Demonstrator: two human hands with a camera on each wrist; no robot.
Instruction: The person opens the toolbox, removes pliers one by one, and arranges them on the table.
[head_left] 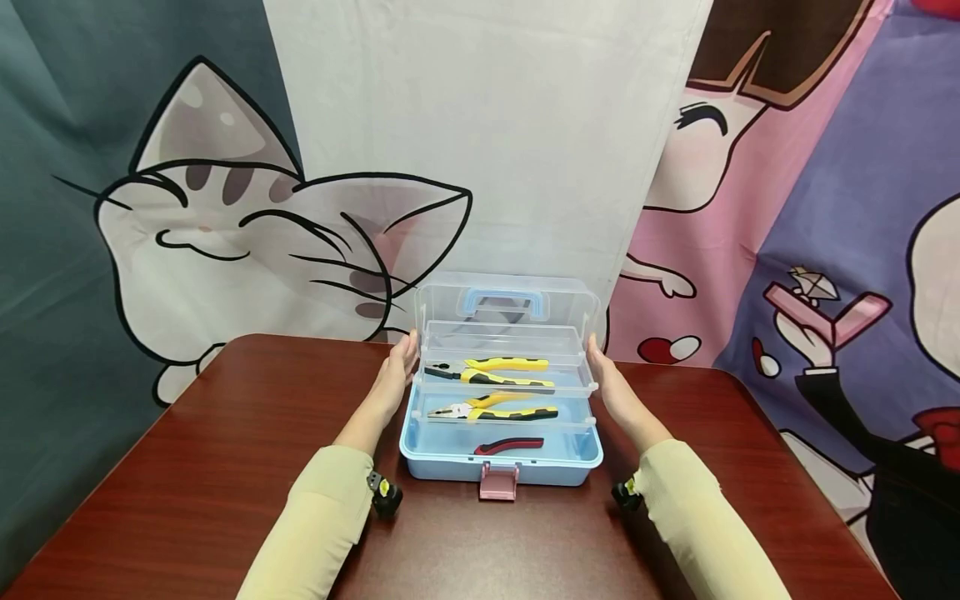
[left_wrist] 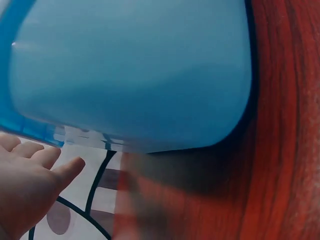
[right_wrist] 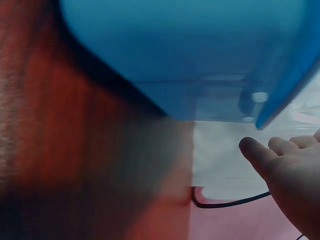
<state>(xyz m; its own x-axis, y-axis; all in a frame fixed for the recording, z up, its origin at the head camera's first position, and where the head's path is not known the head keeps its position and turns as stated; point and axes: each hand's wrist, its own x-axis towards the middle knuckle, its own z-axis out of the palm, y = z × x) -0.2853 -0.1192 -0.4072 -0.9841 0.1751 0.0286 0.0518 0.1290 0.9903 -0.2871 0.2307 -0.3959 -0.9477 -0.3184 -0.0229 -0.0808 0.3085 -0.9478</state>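
A light blue toolbox (head_left: 453,470) with a pink latch (head_left: 498,483) stands on the table, its clear lid (head_left: 577,293) raised at the back. Two clear trays are fanned out over the base. Black-and-yellow pliers (head_left: 510,379) lie on the upper level, and a second pair of pliers (head_left: 517,412) lies below them. A red-and-black handled tool (head_left: 510,446) rests at the front of the base. My left hand (head_left: 392,379) is at the toolbox's left rear side, and my right hand (head_left: 611,387) is opposite, both with extended fingers. Whether they touch the clear parts cannot be told.
The dark red wooden table (head_left: 247,450) extends around the toolbox. Behind it hangs a printed cloth (head_left: 495,125) with cartoon figures, close to the table's back edge. Black wrist cameras are strapped at both sleeves.
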